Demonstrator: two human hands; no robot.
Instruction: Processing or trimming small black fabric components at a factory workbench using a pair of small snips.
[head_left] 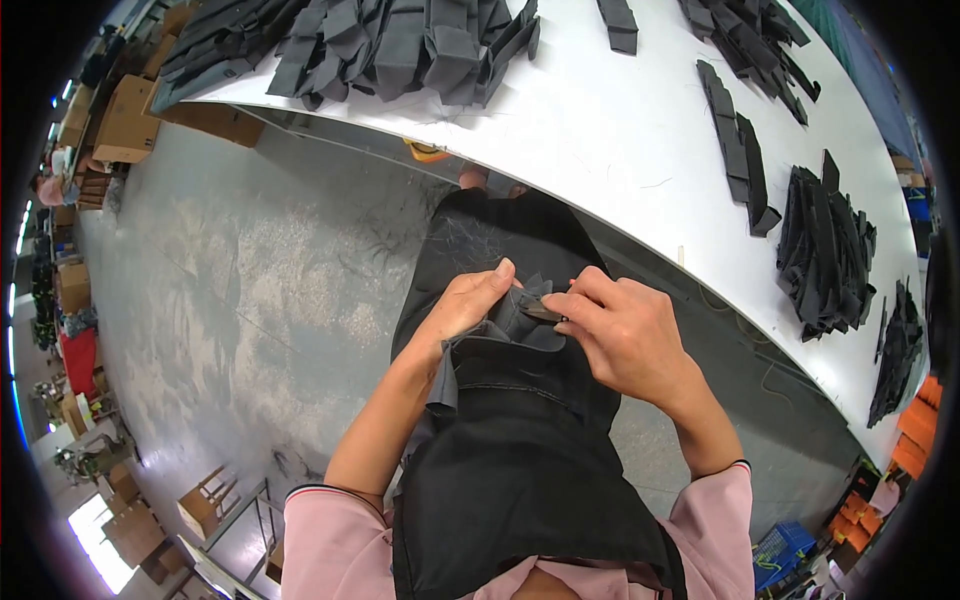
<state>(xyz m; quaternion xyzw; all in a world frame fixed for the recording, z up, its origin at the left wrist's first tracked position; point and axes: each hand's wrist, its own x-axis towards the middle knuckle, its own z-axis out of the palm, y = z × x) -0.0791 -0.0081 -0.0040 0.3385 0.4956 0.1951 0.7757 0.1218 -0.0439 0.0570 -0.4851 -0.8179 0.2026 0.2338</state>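
Above my lap, my left hand (472,305) pinches a folded dark grey fabric piece (512,322), with the thumb raised along its edge. My right hand (625,330) is closed on small metal thread snips (540,310), whose tip touches the fabric's edge. Most of the snips is hidden by my fingers. Part of the fabric hangs down beside my left wrist, over the black apron (510,440) I wear. Loose threads (465,240) lie scattered on the apron over my knees.
A white table (590,130) curves around in front and to the right. On it lie a large heap of dark fabric pieces (400,50), a bundle (825,250) and several smaller strips. Cardboard boxes (128,118) stand far left; a blue crate (783,550) sits at lower right.
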